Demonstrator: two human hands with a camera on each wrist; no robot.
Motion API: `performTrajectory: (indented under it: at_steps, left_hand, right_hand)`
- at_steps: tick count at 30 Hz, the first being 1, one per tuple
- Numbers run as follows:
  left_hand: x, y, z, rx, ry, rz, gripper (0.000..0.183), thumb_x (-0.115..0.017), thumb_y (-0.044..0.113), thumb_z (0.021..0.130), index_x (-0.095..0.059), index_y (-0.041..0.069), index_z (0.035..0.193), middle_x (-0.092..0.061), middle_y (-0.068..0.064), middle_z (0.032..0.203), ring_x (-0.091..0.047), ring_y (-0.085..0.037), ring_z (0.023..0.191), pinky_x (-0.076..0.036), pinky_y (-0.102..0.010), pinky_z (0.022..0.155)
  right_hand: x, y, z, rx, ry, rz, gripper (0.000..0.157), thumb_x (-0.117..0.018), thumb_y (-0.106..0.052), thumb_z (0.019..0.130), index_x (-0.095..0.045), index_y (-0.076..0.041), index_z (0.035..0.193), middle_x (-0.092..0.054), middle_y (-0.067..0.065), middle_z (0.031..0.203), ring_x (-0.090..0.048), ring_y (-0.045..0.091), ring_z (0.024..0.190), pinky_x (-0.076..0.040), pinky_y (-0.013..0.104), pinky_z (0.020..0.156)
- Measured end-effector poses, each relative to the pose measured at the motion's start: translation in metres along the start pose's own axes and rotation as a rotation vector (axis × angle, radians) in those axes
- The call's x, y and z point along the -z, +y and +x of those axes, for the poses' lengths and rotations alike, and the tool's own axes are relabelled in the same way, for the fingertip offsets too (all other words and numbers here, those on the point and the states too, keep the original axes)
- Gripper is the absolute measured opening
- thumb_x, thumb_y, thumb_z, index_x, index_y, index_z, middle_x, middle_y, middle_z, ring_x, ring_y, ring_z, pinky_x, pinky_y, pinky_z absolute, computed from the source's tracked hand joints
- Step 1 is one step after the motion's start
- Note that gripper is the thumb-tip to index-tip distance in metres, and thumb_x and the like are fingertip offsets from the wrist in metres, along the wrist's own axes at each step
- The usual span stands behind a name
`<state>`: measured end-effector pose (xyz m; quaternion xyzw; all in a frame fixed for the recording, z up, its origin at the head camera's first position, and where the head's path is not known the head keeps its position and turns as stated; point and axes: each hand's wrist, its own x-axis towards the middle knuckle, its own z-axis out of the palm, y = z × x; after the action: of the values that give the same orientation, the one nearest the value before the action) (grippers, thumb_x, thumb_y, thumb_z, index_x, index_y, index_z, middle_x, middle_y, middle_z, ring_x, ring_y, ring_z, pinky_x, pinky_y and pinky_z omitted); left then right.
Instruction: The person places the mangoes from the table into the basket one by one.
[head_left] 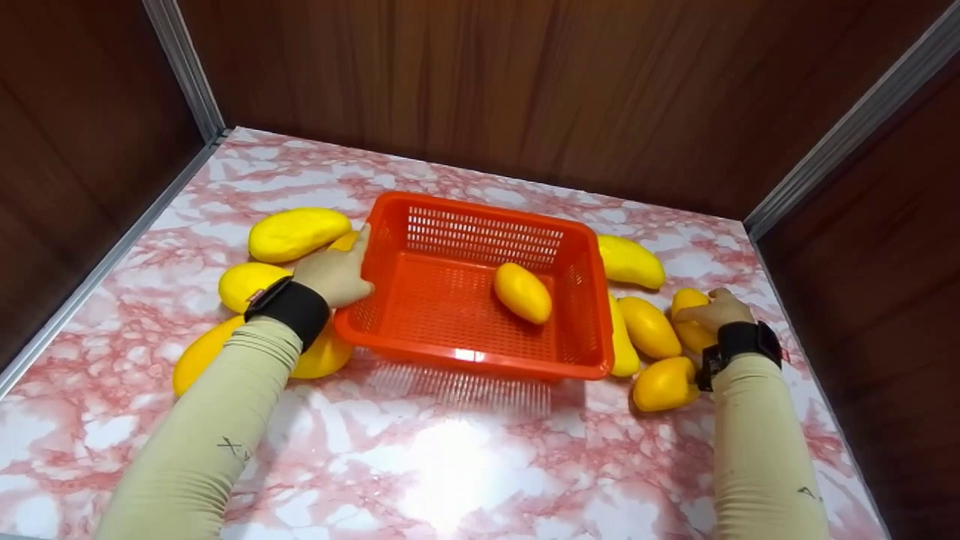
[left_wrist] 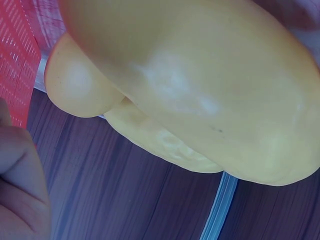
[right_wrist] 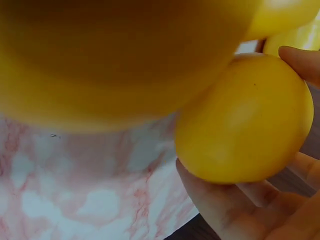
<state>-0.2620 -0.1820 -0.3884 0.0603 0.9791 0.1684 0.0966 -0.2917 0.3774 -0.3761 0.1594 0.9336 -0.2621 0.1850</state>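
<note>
A red plastic basket stands mid-table with one yellow mango lying inside it. My left hand grips the basket's left rim; in the left wrist view only part of this hand shows, beside the basket's perforated wall. To the right of the basket, my right hand holds another mango. The right wrist view has its thumb and fingers around that mango, which is by the table surface. Part of the right-hand grip is hidden in the head view.
Left of the basket lie several yellow fruits, among them a long one. On the right are a long yellow fruit, a mango and another near the wrist. Brown wooden panels wall in the marbled table.
</note>
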Motion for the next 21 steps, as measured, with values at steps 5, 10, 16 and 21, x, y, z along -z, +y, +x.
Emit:
performTrajectory:
  at_steps: [5, 10, 16, 21]
  left_hand:
    - [0.0, -0.001, 0.0, -0.005, 0.006, 0.005, 0.094, -0.057, 0.026, 0.085, -0.002, 0.01, 0.16, -0.064, -0.02, 0.095, -0.061, -0.032, 0.076, -0.046, -0.042, 0.07]
    - [-0.001, -0.002, -0.001, -0.011, 0.004, 0.005, 0.094, -0.056, 0.026, 0.085, -0.002, 0.009, 0.16, -0.065, -0.022, 0.098, -0.062, -0.033, 0.078, -0.047, -0.043, 0.071]
    - [0.0, -0.001, -0.001, -0.009, 0.008, -0.015, 0.093, -0.056, 0.027, 0.086, -0.002, 0.009, 0.16, -0.064, -0.025, 0.111, -0.063, -0.035, 0.082, -0.048, -0.045, 0.074]
    - [0.0, 0.0, -0.001, -0.003, 0.005, -0.008, 0.093, -0.056, 0.027, 0.086, -0.001, 0.011, 0.16, -0.063, -0.027, 0.117, -0.064, -0.038, 0.091, -0.048, -0.048, 0.08]
  right_hand:
    - [-0.001, -0.006, -0.002, -0.011, 0.031, 0.023, 0.108, -0.069, -0.05, 0.083, -0.01, 0.004, 0.155, -0.032, 0.033, 0.148, -0.039, 0.043, 0.123, -0.033, 0.053, 0.111]
    - [-0.002, -0.018, -0.009, 0.028, 0.113, -0.009, 0.102, -0.068, -0.049, 0.083, -0.015, 0.004, 0.153, -0.032, 0.035, 0.141, -0.041, 0.044, 0.116, -0.036, 0.054, 0.103]
    - [-0.004, -0.037, -0.012, 0.106, 0.194, 0.015, 0.1, -0.069, -0.045, 0.084, -0.015, 0.003, 0.153, -0.037, 0.035, 0.139, -0.043, 0.045, 0.117, -0.037, 0.055, 0.106]
    - [-0.005, -0.052, -0.014, 0.183, 0.297, 0.004, 0.091, -0.07, -0.04, 0.082, -0.025, 0.001, 0.15, -0.041, 0.034, 0.134, -0.043, 0.045, 0.116, -0.038, 0.054, 0.102]
